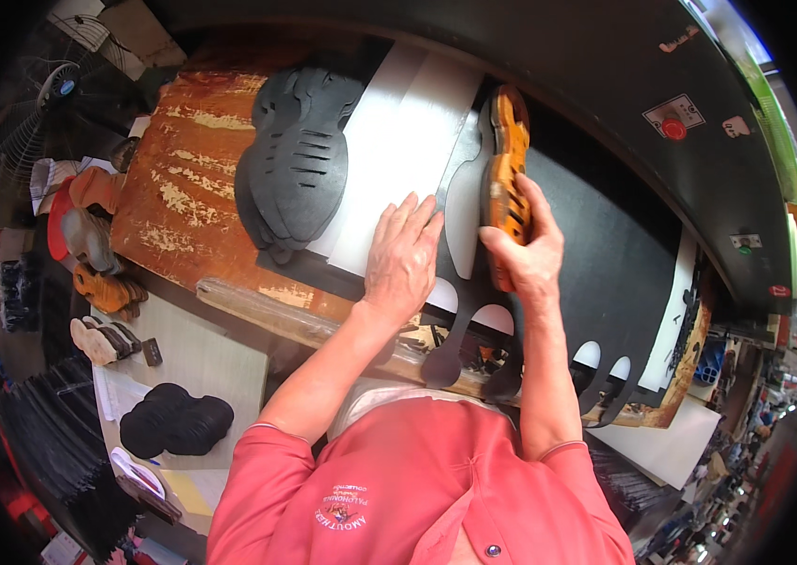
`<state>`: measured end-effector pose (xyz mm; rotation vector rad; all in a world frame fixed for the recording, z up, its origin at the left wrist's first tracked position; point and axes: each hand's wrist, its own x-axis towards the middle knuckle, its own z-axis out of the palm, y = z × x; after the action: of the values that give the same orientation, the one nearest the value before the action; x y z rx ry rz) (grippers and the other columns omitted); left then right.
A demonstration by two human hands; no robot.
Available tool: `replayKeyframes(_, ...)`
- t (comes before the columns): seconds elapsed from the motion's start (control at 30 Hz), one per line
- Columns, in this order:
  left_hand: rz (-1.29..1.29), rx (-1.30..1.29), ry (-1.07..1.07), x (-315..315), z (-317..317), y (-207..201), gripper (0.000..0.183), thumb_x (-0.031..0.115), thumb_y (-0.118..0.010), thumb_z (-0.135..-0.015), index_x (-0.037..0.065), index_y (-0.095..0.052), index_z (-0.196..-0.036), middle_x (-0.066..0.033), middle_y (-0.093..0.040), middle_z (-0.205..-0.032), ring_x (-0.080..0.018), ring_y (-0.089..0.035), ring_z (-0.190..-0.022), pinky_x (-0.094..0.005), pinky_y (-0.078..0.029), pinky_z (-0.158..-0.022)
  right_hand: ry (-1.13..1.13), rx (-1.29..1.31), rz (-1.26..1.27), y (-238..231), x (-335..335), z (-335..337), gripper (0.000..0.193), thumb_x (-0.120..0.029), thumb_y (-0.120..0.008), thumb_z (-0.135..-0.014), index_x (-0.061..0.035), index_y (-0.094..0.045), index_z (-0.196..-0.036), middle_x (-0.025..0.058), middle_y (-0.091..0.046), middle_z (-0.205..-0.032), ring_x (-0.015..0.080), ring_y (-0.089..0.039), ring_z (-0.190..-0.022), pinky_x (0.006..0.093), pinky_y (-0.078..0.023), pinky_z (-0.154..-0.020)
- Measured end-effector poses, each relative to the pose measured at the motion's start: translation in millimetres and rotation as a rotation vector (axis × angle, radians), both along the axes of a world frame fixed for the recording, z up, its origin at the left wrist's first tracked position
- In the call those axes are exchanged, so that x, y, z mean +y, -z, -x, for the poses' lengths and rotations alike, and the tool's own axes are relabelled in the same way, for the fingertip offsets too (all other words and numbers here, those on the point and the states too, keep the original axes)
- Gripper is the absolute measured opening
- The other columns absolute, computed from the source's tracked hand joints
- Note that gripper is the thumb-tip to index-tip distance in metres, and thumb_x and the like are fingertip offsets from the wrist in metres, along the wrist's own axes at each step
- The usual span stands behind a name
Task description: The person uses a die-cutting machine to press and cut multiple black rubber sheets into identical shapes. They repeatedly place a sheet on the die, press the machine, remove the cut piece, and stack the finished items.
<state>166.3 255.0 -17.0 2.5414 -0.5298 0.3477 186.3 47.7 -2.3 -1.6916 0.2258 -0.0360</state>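
My right hand [532, 252] grips an orange sole-shaped cutting die [512, 155], thumb on its near left side and fingers round its right. The die is tilted on edge over a black sheet [596, 217]. A sole-shaped hole beside it shows white beneath. My left hand [403, 252] rests palm down with fingers stretched out, at the border of the black sheet and a white sheet [384, 155]. Further left lies a pile of black sole-shaped pieces [293, 169], some with slits. Along the near edge, narrow black strips hang between rounded cut-outs.
A worn brown board [177, 179] lies under the sheets. Beyond it stands a dark machine panel with a red button [673, 128]. On a pale side table [229, 358] at the left sit black pieces [175, 421] and more orange dies [108, 289]. A fan [59, 87] stands far left.
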Motion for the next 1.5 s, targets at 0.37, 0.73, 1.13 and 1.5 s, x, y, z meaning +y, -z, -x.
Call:
replayKeyframes(0.37,0.685,0.579,0.13,-52,-13,-38,0.041,0.023,-0.073,-0.104,-0.004,-0.068,-0.135,-0.021,-0.075,-0.118,-0.0246,-0.072,-0.105,-0.0373,-0.056,-0.094,0.001,-0.047,-0.555,-5,-22,0,0.093,-0.019,-0.079,-0.079,0.0116,-0.041,-0.159,0.024,-0.054,-0.155,0.0311,-0.053,-0.142,0.039,-0.039,-0.12)
replayKeyframes(0.73,0.869,0.48,-0.229,-28,4,-30,0.019,0.011,-0.067,-0.108,0.0,-0.075,-0.121,-0.0035,-0.064,-0.079,-0.007,-0.052,-0.072,-0.0265,-0.047,-0.065,-0.117,-0.067,-0.637,-15,-12,15,0.098,-0.023,-0.082,-0.072,0.0103,-0.045,-0.157,0.0207,-0.058,-0.15,0.0292,-0.055,-0.14,0.0398,-0.037,-0.122)
replayKeyframes(1.13,0.774,0.443,-0.305,81,17,-66,0.015,0.008,-0.062,-0.111,-0.002,-0.072,-0.108,0.006,-0.064,-0.092,-0.0028,-0.051,-0.085,-0.0218,-0.045,-0.074,0.054,-0.016,-0.667,-15,-63,64,0.116,-0.046,-0.086,-0.064,0.0076,-0.044,-0.158,0.0197,-0.064,-0.135,0.0234,-0.067,-0.117,0.0273,-0.055,-0.091)
replayKeyframes(1.5,1.038,0.626,-0.193,60,-4,-63,0.033,0.002,-0.063,-0.107,-0.007,-0.062,-0.139,-0.0107,-0.072,-0.127,-0.0127,-0.066,-0.114,-0.0286,-0.054,-0.099,0.088,-0.112,0.385,10,-56,90,0.086,-0.017,-0.085,-0.068,-0.0062,-0.061,-0.15,0.0236,-0.042,-0.164,0.0375,-0.046,-0.149,0.0477,-0.038,-0.123)
